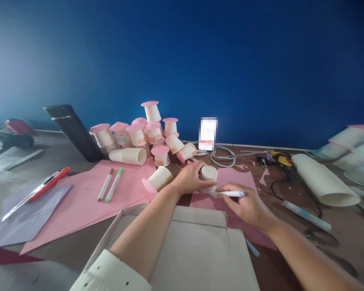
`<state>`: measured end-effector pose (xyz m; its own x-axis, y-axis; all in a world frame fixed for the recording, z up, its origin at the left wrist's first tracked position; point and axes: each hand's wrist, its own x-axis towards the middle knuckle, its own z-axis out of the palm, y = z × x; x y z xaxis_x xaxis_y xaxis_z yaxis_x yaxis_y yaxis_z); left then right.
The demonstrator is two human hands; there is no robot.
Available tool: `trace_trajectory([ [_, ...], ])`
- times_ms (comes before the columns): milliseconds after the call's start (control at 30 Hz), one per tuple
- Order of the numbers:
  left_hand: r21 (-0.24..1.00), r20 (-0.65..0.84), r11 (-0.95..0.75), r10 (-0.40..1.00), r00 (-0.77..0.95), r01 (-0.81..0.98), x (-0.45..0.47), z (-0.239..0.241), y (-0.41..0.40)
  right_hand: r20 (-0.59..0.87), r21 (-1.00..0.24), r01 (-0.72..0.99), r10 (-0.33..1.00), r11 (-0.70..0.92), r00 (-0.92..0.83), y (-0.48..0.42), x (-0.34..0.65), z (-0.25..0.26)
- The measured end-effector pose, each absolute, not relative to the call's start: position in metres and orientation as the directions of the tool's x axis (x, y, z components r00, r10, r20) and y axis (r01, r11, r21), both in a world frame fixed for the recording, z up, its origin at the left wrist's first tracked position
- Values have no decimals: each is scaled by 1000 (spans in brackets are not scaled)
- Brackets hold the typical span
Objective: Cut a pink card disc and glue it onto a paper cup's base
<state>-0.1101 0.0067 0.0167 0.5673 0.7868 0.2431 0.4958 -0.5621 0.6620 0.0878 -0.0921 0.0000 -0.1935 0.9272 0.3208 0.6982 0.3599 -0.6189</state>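
My left hand (191, 178) is wrapped round the side of a white paper cup (209, 173), which stands on a sheet of pink paper (236, 180). Between the fingers of my right hand (251, 206) is a white marker (234, 194), its lilac end pointing right. The marker's tip is at the base of the cup, on the pink paper. To the left of my left hand a paper cup with a pink disc (160, 179) on its end lies on its side.
Several paper cups with pink tops (136, 135) are piled behind, beside a nested cup stack (129, 156). Further left lie two markers (113, 185), a red-handled cutter (38, 190) and a black bottle (77, 131). A cardboard box (200, 250) is in front; a paper roll (324, 182) lies right.
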Motion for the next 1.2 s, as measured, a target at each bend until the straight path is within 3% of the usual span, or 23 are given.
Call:
trace_trajectory([
  [233, 680, 230, -551, 787, 573, 484, -111, 16, 8, 198, -722, 655, 973, 224, -115, -91, 94, 6],
  [700, 669, 221, -549, 791, 571, 501, -111, 15, 8, 75, -787, 613, 997, 67, -12, -83, 103, 9],
  [1200, 680, 229, -546, 792, 566, 490, -111, 15, 8, 13, -759, 647, 993, -66, 118, -75, 108, 7],
])
